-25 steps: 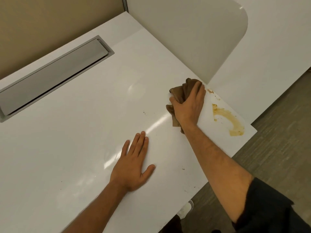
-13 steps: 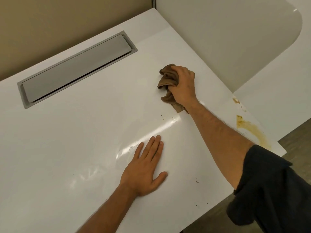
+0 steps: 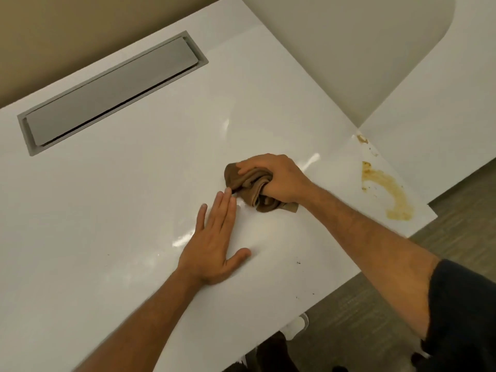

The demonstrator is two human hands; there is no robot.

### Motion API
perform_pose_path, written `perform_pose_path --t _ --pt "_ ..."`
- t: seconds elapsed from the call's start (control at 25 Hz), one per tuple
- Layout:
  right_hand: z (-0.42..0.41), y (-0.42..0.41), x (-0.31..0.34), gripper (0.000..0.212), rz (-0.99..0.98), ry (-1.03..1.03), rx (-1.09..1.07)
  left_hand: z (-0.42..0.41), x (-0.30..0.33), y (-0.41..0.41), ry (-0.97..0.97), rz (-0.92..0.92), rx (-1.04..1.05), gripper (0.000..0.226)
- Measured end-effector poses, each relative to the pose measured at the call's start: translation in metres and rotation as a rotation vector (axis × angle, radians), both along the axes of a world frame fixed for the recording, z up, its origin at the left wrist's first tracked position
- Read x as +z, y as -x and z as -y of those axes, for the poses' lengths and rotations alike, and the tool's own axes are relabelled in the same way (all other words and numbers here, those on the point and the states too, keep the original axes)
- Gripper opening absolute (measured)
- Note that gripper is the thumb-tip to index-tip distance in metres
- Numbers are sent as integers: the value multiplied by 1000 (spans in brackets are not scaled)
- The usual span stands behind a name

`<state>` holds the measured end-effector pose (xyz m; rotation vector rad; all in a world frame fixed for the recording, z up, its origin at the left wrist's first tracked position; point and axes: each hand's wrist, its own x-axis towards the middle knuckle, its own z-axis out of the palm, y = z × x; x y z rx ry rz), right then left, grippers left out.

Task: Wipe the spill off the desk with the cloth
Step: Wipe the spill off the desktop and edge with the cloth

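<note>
Beige wall (image 3: 67,36), pale rounded partition (image 3: 349,49) — grey-brown floor (image 3: 375,304), glare

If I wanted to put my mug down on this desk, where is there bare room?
Bare desk lies between the grey cable hatch and the left hand. The right corner holds the spill; the right hand and cloth crowd the middle.

Setting: office workstation. You are standing at a glossy white desk (image 3: 112,210) with a long grey cable-access flap (image 3: 112,84) recessed near its back edge. A beige partition panel (image 3: 67,30) backs the desk; a rounded off-white privacy divider (image 3: 354,49) rises along its right side, with a second white desk surface (image 3: 442,108) beyond it. Flooring below you: grey, ribbed commercial carpet (image 3: 456,229).
</note>
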<state>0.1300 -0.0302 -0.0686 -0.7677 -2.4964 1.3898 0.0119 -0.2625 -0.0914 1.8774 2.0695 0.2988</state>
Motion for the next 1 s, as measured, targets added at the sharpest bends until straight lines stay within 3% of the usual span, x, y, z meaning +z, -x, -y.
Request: perform_pose_path --t 0.48,0.6,0.72,0.8,0.88,1.0 --pt "164 -190 -6 47 -53 209 -114 -1 0 -1 51 -57 -87 100" --pt "192 -212 1 42 -210 431 -335 0 -3 -1 29 -59 -92 98" --pt "187 -219 13 28 -475 607 -794 3 -9 0 6 -61 -99 97" --pt "171 -212 17 28 -496 544 -1043 2 -10 1 11 -52 -101 95" --pt "155 -195 19 34 -384 371 -1129 2 -10 2 29 -49 -111 94" --pt "148 -163 2 64 23 -37 -897 3 -9 3 49 -59 -123 91"
